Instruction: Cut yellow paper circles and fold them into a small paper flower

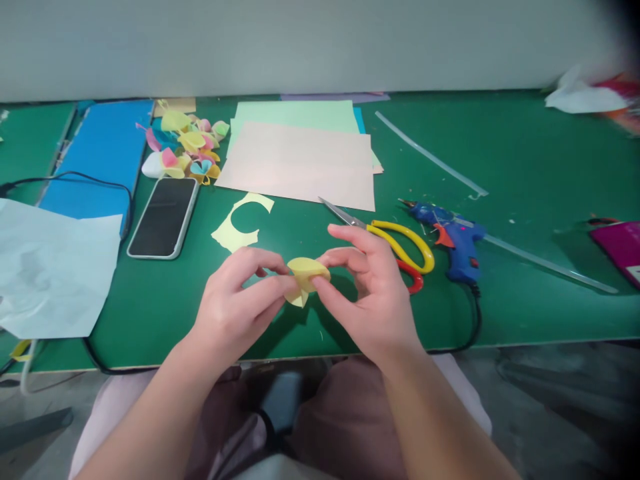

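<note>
Between my two hands, above the table's front edge, is a small curled piece of yellow paper [306,272]. My left hand [240,293] pinches its left side between thumb and fingers. From the other side my right hand [367,293] grips it with thumb and forefinger, the other fingers curled loosely. Just behind my right hand lie scissors [403,240] with one yellow and one red handle, partly covered by the hand. A pale yellow paper scrap [227,230] with a round cut-out rests on the table beyond my left hand.
A blue glue gun [457,243] with a glue stick in its back lies at right, another glue stick [430,153] behind it. Paper sheets [300,160] are stacked at centre. A phone [164,217], colourful paper flowers [187,143] and crumpled pale paper [55,273] lie to the left.
</note>
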`<state>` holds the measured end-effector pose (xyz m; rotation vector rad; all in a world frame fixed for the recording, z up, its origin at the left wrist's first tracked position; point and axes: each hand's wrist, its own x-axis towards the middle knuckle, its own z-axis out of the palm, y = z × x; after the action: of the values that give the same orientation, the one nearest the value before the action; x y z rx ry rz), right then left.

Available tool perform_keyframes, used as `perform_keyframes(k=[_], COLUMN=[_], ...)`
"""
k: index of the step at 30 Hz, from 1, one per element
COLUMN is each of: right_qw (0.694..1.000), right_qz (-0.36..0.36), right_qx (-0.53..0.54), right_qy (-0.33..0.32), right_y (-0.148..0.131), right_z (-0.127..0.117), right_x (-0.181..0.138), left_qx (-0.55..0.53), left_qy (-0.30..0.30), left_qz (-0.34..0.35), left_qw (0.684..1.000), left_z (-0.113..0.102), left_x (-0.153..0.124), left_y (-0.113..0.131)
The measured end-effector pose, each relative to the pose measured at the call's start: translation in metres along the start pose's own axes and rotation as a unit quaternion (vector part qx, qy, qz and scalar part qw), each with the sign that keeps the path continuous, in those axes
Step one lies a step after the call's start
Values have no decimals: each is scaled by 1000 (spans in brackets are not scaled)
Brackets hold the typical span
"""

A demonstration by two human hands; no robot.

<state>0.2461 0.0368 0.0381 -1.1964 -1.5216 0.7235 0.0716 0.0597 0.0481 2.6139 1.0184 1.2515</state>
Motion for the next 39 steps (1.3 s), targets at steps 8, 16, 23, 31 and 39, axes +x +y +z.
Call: perform_keyframes(k=[8, 16, 23, 31, 39], right_qw=[999, 998, 997, 996, 993], right_qz=[8, 21, 26, 17, 14], right_qx=[38, 66, 73, 77, 105], right_qy=[4, 12, 21, 37, 54], right_y=[-1, -1, -1, 0, 0], right_z=[1, 1, 2, 2, 2], right_x=[2, 3, 4, 4, 5], left_qx=[5, 4, 4, 9, 10], left_qy=[-5, -3, -1, 3, 7], left_qz=[-5, -10, -10, -13, -25], left_qw=[1000, 1000, 1000, 1000, 1000], left_z=[-1, -1, 0, 0, -1], left_x=[0, 0, 0, -1, 1], left_y=[-1, -1, -1, -2, 0])
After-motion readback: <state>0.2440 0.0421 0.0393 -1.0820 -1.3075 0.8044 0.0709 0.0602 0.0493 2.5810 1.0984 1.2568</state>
